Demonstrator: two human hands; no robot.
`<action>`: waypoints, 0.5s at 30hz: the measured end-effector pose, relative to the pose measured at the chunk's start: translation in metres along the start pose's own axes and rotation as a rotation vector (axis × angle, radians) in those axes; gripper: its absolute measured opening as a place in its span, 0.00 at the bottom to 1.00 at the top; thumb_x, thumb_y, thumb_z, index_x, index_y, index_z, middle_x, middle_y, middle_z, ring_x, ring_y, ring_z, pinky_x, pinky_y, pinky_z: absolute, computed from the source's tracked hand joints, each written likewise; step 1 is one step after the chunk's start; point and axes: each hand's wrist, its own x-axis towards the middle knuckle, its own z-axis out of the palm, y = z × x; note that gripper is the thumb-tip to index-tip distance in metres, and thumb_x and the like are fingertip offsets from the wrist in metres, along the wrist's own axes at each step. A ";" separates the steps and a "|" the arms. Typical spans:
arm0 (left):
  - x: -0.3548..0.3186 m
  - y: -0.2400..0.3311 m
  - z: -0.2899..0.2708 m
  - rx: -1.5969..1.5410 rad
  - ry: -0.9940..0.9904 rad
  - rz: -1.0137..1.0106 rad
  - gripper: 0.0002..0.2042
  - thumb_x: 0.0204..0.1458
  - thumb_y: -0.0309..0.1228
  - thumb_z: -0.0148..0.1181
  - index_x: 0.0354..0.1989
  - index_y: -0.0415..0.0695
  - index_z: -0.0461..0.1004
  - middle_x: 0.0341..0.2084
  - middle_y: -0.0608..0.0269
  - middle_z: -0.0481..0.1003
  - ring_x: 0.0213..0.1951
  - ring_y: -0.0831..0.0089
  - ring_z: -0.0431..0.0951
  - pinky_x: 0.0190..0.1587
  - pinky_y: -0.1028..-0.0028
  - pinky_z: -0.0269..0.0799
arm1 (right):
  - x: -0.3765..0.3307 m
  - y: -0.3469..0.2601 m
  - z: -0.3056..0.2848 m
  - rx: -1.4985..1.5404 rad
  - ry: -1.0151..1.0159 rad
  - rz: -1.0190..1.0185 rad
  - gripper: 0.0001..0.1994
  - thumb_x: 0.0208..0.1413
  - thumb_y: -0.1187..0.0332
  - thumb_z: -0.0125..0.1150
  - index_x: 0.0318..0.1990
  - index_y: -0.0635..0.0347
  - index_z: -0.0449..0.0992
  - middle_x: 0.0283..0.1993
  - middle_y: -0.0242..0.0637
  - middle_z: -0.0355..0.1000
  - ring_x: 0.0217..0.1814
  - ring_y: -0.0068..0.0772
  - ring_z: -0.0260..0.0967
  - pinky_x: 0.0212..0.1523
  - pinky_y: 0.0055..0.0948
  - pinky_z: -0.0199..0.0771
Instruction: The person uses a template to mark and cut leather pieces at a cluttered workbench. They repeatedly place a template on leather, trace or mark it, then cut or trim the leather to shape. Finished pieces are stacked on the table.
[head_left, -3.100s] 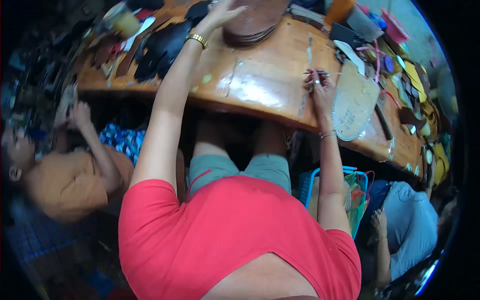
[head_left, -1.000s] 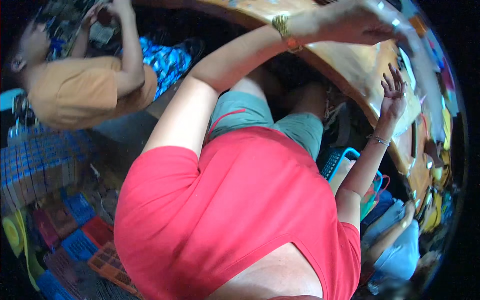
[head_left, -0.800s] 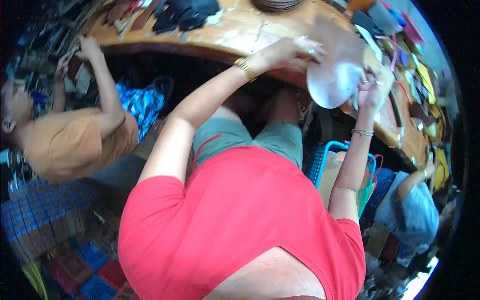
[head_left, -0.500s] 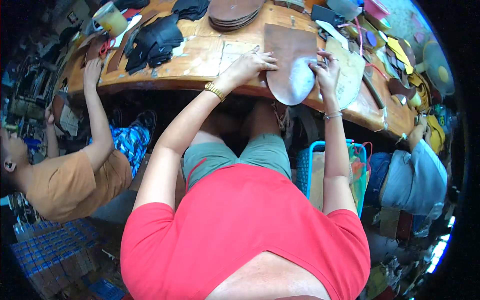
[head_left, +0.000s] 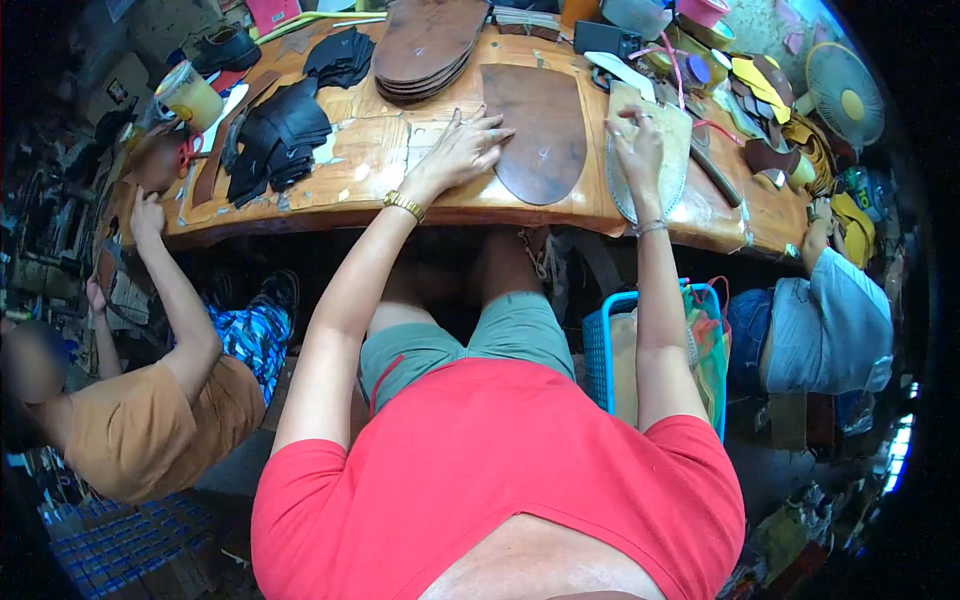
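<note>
A brown leather piece [head_left: 541, 135] with a rounded near end lies flat on the wooden workbench [head_left: 375, 190], a small pale mark at its middle. My left hand [head_left: 462, 152] rests by its left edge, fingers spread, fingertips on the leather. To the right lies a pale, rounded flat template [head_left: 672, 165] with a row of small marks along its edge. Over this template is my right hand [head_left: 637, 150], fingers bent and drawn together; what they hold, if anything, is too small to make out.
Stacked brown leather pieces [head_left: 425, 50] and black leather pieces [head_left: 278, 140] lie farther left. A dark-handled tool [head_left: 716, 175] is right of the template. A blue basket [head_left: 598, 350] stands below the bench. One person [head_left: 160, 420] sits left; another person [head_left: 825, 330] is at right.
The leather piece, its near end raised over the bench edge before, now lies flat. My right hand has left it for the pale template. My left hand stays at its left edge.
</note>
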 end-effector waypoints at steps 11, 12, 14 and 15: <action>0.022 0.042 0.018 0.035 -0.018 0.109 0.39 0.48 0.60 0.55 0.61 0.42 0.64 0.63 0.54 0.61 0.67 0.58 0.55 0.67 0.48 0.43 | -0.034 0.092 -0.062 -0.454 0.229 0.413 0.23 0.35 0.50 0.75 0.30 0.59 0.75 0.29 0.42 0.75 0.34 0.46 0.73 0.36 0.41 0.70; 0.021 0.039 0.020 0.031 -0.007 0.118 0.39 0.48 0.60 0.56 0.61 0.42 0.64 0.63 0.54 0.61 0.67 0.58 0.56 0.67 0.48 0.43 | -0.036 0.100 -0.062 -0.405 0.234 0.434 0.23 0.34 0.50 0.76 0.29 0.59 0.75 0.28 0.42 0.74 0.33 0.45 0.73 0.35 0.41 0.70; 0.020 0.038 0.016 -0.022 -0.012 0.111 0.39 0.47 0.59 0.58 0.61 0.42 0.65 0.63 0.55 0.62 0.66 0.60 0.56 0.68 0.48 0.43 | -0.039 0.108 -0.061 -0.304 0.242 0.476 0.24 0.31 0.50 0.77 0.28 0.59 0.75 0.26 0.41 0.74 0.29 0.43 0.72 0.33 0.39 0.70; 0.021 0.038 0.015 -0.033 -0.020 0.110 0.38 0.47 0.59 0.58 0.61 0.43 0.65 0.63 0.55 0.62 0.66 0.60 0.56 0.68 0.49 0.43 | -0.040 0.120 -0.058 -0.246 0.271 0.447 0.26 0.28 0.50 0.79 0.27 0.60 0.74 0.25 0.41 0.73 0.28 0.40 0.71 0.32 0.37 0.69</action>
